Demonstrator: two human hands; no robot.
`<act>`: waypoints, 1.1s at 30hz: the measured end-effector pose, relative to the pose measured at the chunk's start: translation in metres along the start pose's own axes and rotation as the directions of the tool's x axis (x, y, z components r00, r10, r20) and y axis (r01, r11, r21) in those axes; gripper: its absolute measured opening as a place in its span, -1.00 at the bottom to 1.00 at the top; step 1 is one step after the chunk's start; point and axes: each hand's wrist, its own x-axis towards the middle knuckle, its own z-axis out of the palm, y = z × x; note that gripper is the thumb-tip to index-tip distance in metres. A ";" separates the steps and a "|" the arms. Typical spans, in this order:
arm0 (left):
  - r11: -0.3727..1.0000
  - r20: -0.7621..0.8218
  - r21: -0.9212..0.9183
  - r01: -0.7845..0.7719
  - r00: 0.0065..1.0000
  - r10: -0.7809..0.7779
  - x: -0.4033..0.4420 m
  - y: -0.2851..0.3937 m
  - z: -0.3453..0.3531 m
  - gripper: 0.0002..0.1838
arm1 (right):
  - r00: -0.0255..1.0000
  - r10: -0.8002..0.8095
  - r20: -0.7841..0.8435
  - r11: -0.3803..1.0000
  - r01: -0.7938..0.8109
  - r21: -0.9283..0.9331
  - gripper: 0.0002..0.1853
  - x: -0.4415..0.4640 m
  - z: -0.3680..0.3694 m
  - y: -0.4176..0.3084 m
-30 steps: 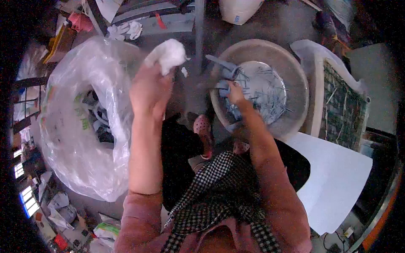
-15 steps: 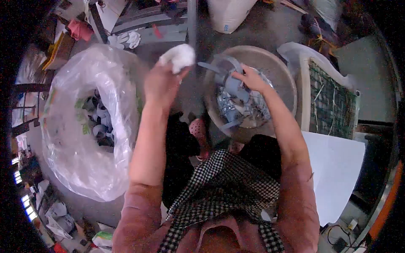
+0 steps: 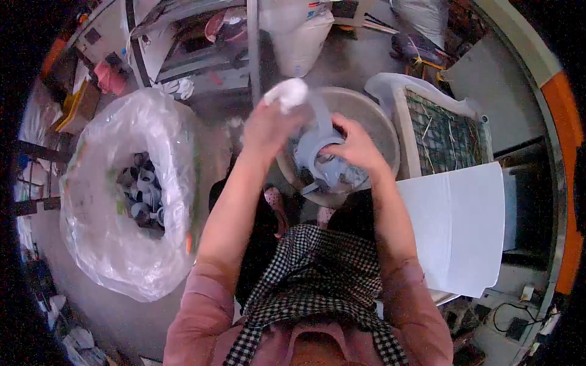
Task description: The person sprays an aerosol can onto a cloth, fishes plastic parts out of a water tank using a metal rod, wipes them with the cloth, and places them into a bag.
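Note:
My left hand, blurred by motion, grips a wad of white fluffy material. Just right of it, my right hand holds a grey curved plastic part with a ring-like opening, its fingers on the part's right side. The part hangs over a round tub, and one strip of it points up beside the white wad. Thin grey pieces lie in the tub, largely hidden by the part and my right hand.
At the left, a large clear plastic bag stands open with grey ring-shaped parts inside. A framed mesh panel and a white sheet are at the right. White sacks and gloves lie beyond.
My left hand has moved right with the white wad, close to the grey part. My right hand has lifted and turned the part over the tub. The camera view has shifted.

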 end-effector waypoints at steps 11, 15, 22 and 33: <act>-0.483 0.805 0.496 -0.721 0.590 -0.054 -0.035 -0.024 0.032 -0.44 | 0.971 0.015 -0.238 0.996 -0.035 -0.080 -0.61 -0.006 -0.004 0.014; -0.545 0.779 0.521 -0.657 0.627 -0.011 -0.027 -0.017 0.041 -0.44 | 0.997 -0.029 -0.071 0.955 0.007 -0.296 -0.59 -0.012 -0.001 0.016; -0.488 0.837 0.355 -0.797 0.503 -0.213 -0.036 -0.020 0.031 -0.46 | 0.991 0.021 -0.136 0.998 -0.028 -0.050 -0.63 -0.016 -0.009 0.010; -0.090 0.724 0.672 -0.735 0.627 0.287 -0.035 -0.039 0.024 -0.74 | 0.996 -0.008 -0.087 0.999 0.003 -0.052 -0.19 -0.009 -0.003 0.004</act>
